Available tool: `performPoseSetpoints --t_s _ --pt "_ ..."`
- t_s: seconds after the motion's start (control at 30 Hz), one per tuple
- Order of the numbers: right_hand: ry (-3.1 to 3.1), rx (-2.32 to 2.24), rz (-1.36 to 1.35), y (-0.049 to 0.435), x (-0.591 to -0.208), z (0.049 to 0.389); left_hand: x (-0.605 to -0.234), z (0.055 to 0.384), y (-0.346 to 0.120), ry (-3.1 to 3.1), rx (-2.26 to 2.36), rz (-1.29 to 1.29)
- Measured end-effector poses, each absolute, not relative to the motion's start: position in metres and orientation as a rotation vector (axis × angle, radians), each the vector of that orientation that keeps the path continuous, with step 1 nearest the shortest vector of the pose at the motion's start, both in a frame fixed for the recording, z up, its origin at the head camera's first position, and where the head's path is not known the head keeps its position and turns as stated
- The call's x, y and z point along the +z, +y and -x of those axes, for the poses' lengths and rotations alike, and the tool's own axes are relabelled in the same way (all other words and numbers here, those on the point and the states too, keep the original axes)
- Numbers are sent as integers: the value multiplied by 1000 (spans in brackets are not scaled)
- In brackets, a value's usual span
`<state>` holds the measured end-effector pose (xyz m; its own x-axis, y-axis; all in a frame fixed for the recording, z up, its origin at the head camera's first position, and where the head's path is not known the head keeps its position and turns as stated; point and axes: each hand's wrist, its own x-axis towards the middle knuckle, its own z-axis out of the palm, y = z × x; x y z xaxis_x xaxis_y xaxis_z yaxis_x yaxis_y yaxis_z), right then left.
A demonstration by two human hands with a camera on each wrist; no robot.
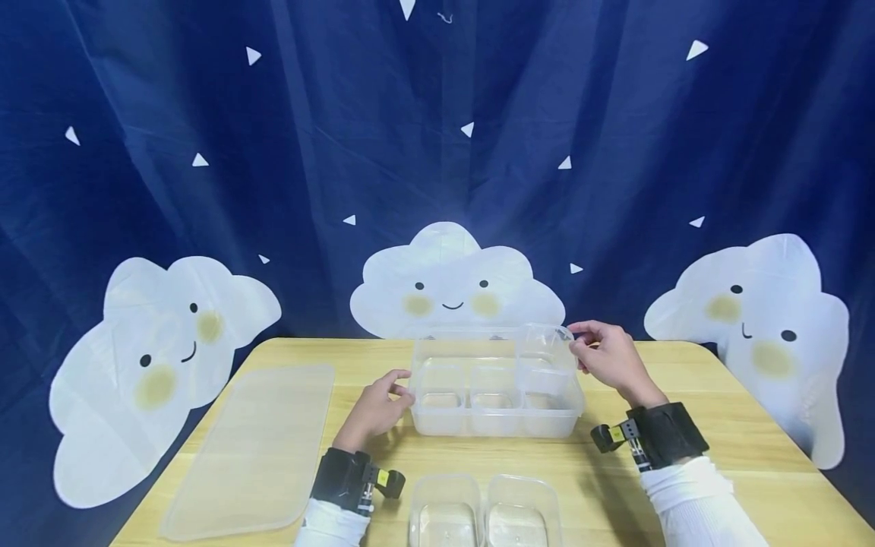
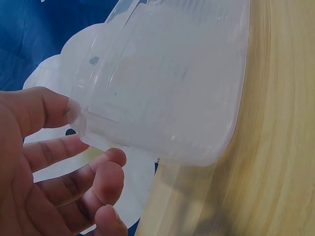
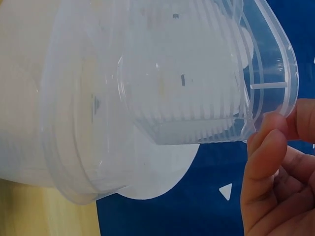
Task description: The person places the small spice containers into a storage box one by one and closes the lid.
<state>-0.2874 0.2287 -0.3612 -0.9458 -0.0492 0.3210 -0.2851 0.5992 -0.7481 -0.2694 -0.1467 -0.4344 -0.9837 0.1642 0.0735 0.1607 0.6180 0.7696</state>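
A large clear plastic storage box [image 1: 437, 424] stands on the table, with a row of small clear bins [image 1: 494, 386] along its near side. My left hand [image 1: 374, 410] is at the box's left end; in the left wrist view its thumb and forefinger pinch the box's rim [image 2: 91, 115], while the other fingers curl loosely. At the back right corner, my right hand [image 1: 608, 357] pinches the rim of another small clear bin [image 1: 543, 342]. That bin [image 3: 192, 78] has ribbed walls and sits raised above the box's rim [image 3: 74, 182] in the right wrist view.
Two more small clear bins [image 1: 446, 486] stand side by side at the table's near edge. A flat translucent lid [image 1: 256, 448] lies on the left of the wooden table [image 1: 738, 456]. Behind hangs a dark blue curtain [image 1: 519, 182] with clouds and white triangles.
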Motion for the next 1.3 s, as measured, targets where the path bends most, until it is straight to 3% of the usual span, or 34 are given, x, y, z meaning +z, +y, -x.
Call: performPoseSetpoints --t_s 1.3 --pt "-2557 1236 -241 233 -364 314 -434 269 -146 2779 1386 -277"
